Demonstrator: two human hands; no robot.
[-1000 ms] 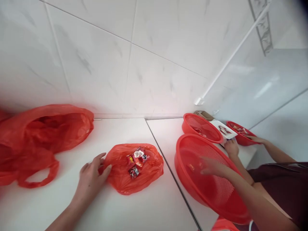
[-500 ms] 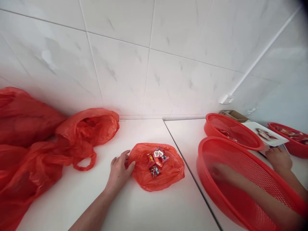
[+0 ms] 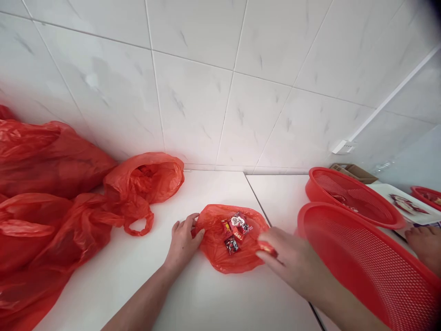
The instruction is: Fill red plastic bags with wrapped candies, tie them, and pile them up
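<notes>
A small red plastic bag (image 3: 220, 253) lies flat on the white table (image 3: 206, 303) with a few wrapped candies (image 3: 235, 230) on top. My left hand (image 3: 183, 242) pinches the bag's left edge. My right hand (image 3: 287, 259) hovers over the bag's right side, fingers pinched on a small red candy (image 3: 268, 249). A large red mesh basket (image 3: 372, 271) stands just right of that hand.
Several big red plastic bags (image 3: 51, 202) are heaped at the left against the tiled wall. A second red basket (image 3: 354, 195) and a third (image 3: 427, 195) stand further right, with a printed sheet (image 3: 403, 202) and a cardboard box (image 3: 354, 171). Another person's hand (image 3: 425, 243) rests at the right edge.
My right hand has come out of the large basket and moved left over the small bag, holding a candy. The view has swung left. My left hand stays on the bag's edge.
</notes>
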